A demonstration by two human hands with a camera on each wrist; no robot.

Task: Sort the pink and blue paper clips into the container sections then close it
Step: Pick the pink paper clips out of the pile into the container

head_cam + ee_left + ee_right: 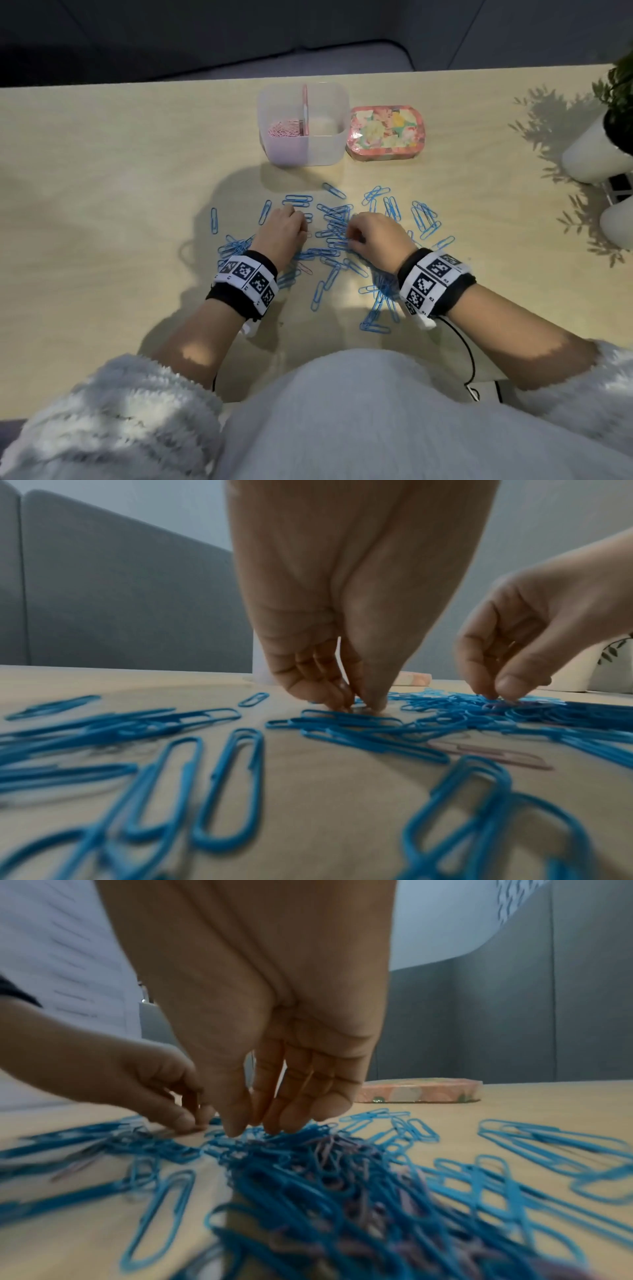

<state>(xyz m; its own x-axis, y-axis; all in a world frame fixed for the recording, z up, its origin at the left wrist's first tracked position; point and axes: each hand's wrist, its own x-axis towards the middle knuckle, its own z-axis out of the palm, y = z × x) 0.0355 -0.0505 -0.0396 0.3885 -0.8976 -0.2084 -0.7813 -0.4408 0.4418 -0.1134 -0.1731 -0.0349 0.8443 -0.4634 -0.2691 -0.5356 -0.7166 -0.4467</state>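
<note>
Table (102, 171): blue clips (334, 226) point every way

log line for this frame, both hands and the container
left hand: fingertips down among blue clips | right hand: picking in pile | container: open, pink clips in left section | lid: beside it

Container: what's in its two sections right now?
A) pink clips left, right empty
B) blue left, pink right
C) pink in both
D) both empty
A: in the head view, the container holds pink clips in its left section only; blue clips lie on the table.
</note>
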